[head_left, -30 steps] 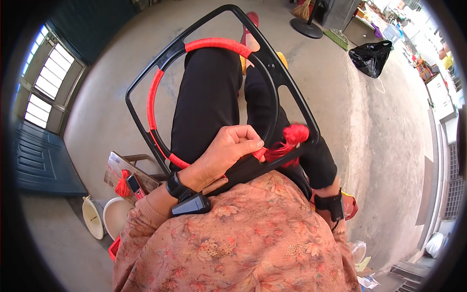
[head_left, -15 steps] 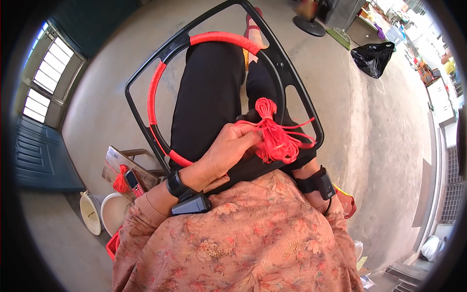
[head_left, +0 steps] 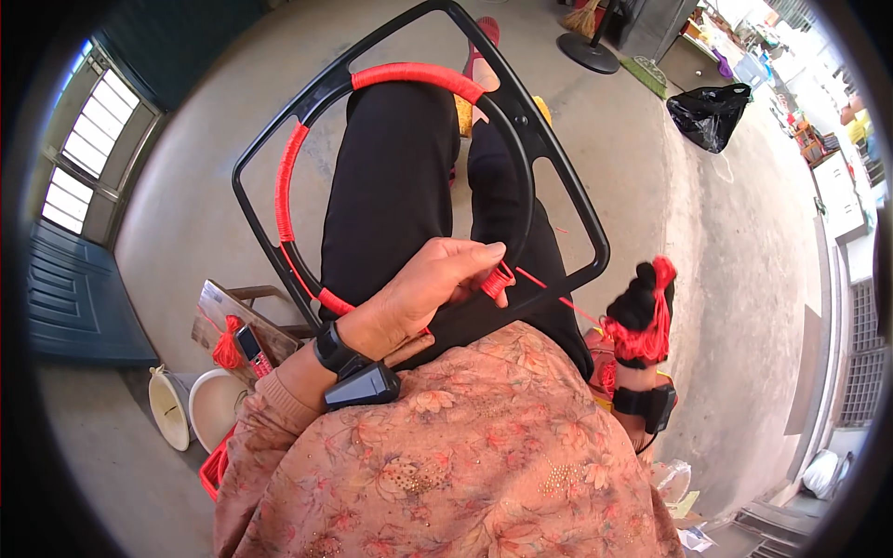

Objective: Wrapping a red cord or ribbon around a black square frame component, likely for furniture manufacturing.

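Across my lap lies a black frame (head_left: 555,160) with a round inner ring, and stretches of that ring are bound in tight red cord (head_left: 419,74). My left hand (head_left: 430,282) is closed on the near side of the ring, thumb and fingers pinching it at a short band of red windings (head_left: 498,281). From there a single strand runs taut to the right. Out beyond my right thigh, my right hand (head_left: 633,302), in a black glove, is closed on a bundle of red cord (head_left: 659,321). Its fingertips are partly hidden by the cord.
A small wooden stool (head_left: 219,312) at my left carries another red cord bundle (head_left: 227,346) and a red phone (head_left: 253,349). Pale buckets (head_left: 214,409) stand beside it. A black plastic bag (head_left: 712,112) lies on the floor at far right, near a stand base (head_left: 588,54).
My right hand has swung out to the right with the cord bundle, drawing the strand taut. The left hand stays at the ring, its windings now uncovered. The frame has shifted slightly left.
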### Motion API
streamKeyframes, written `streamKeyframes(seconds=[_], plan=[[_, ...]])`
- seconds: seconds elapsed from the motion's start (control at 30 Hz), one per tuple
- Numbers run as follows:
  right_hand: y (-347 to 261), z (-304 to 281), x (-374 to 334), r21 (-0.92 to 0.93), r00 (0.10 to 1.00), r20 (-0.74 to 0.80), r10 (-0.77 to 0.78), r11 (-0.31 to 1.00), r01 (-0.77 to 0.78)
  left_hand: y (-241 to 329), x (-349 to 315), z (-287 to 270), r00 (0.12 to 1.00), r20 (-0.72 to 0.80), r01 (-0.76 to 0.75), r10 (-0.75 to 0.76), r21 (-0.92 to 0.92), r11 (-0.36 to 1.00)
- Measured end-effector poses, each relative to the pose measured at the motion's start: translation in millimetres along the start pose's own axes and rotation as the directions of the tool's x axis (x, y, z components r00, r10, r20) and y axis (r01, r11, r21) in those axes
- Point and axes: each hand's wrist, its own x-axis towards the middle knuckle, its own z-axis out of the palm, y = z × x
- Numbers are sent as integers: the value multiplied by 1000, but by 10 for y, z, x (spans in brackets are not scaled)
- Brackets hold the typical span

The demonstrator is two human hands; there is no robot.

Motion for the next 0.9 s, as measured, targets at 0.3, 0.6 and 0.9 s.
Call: streamKeyframes(seconds=[0.3,0.6,0.9], plan=[[55,-298,-18,-263,940,-342,-15,961,-80,-26,-16,63,984,-15,-176,177,48,983],[511,985,399,-899,1000,-4,-15,437,3,-13,-87,50,985,-23,-169,170,26,985],[815,961,1015,-805,892,305,334,591,54,-125,-8,67,951,-83,-294,297,47,955]])
